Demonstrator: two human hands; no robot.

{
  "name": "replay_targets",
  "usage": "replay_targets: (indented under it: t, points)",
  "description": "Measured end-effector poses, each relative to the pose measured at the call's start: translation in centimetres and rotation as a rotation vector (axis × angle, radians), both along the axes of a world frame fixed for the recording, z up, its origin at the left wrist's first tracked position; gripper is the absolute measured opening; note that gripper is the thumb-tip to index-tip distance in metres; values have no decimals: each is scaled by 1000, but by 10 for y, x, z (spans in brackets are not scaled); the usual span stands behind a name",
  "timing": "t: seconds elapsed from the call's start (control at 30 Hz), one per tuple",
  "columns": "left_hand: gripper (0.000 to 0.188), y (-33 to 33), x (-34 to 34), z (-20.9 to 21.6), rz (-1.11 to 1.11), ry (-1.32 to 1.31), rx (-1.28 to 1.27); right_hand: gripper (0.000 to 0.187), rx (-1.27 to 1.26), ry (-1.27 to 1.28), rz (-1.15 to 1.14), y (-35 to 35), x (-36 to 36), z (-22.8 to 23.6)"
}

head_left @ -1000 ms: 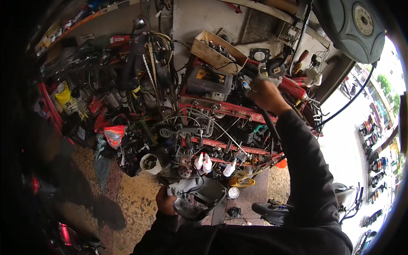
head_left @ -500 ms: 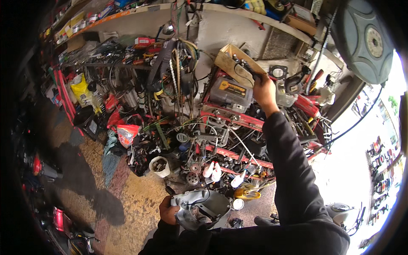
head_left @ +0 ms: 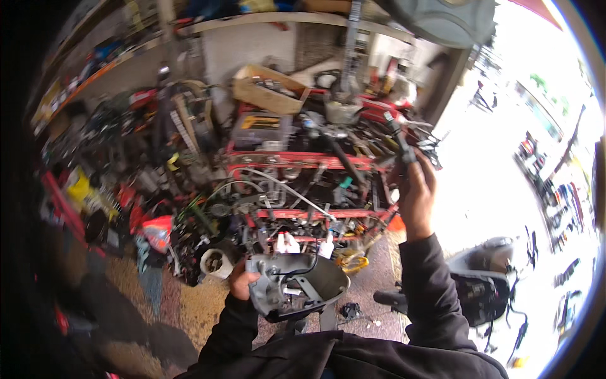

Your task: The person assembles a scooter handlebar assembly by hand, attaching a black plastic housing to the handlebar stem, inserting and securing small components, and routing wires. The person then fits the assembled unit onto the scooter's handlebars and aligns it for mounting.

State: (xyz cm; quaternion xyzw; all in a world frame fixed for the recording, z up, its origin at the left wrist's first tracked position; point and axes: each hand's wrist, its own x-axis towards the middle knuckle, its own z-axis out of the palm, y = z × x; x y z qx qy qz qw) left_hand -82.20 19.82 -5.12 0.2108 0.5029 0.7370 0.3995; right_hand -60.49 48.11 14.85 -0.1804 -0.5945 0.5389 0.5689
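Note:
My left hand (head_left: pixel 241 282) is closed on the left rim of a grey, bowl-shaped housing (head_left: pixel 328 292). The housing is held in front of my body, its hollow side up, with a dark cable and metal parts inside. Raised at the right, my right hand (head_left: pixel 419 199) grips a slim dark hand tool (head_left: pixel 399 139) with a lighter metal end pointing up and away. Motion blur hides its exact kind. Below and beyond the tool lie the red metal trays of a tool chest (head_left: pixel 303 156), crowded with tools.
A wooden box (head_left: pixel 252 95) of metal pieces and a clear plastic case (head_left: pixel 255 136) stand behind the trays. Left of the housing is a white bucket (head_left: pixel 214 264). A motorcycle (head_left: pixel 483 278) stands at the right. A grey rounded object (head_left: pixel 442 22) hangs overhead.
My right hand has left the wooden box, moving right and nearer with the dark tool. My left hand still holds the housing, now tilted differently. The view has swung right.

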Motion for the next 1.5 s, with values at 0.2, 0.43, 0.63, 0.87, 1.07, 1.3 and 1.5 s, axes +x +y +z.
replay_targets:
  t: [0.2, 0.43, 0.63, 0.87, 1.07, 1.3, 1.5]
  points:
    - [59, 46, 47, 49, -549, -19, 68, 43, -281, 370, 230, -57, 94, -18]
    - [80, 112, 109, 70, -1097, -4, 298, 40, -282, -62, 36, -114, 181, -39]
    - [99, 141, 114, 84, -1270, -250, 184, 30, -249, -480, 144, -130, 191, -80]
    - [97, 123, 102, 59, -1388, -538, 184, 29, -119, -696, 337, -115, 167, -107]
    - [80, 106, 55, 48, -1313, -348, 128, 39, -216, -733, 558, -73, 99, -95]
    - [78, 104, 3, 23, -1223, 28, 180, 40, -228, -676, 379, -11, -53, -82]
    - [81, 105, -17, 17, -1257, -241, 113, 12, -639, -256, 174, 8, -147, -39]
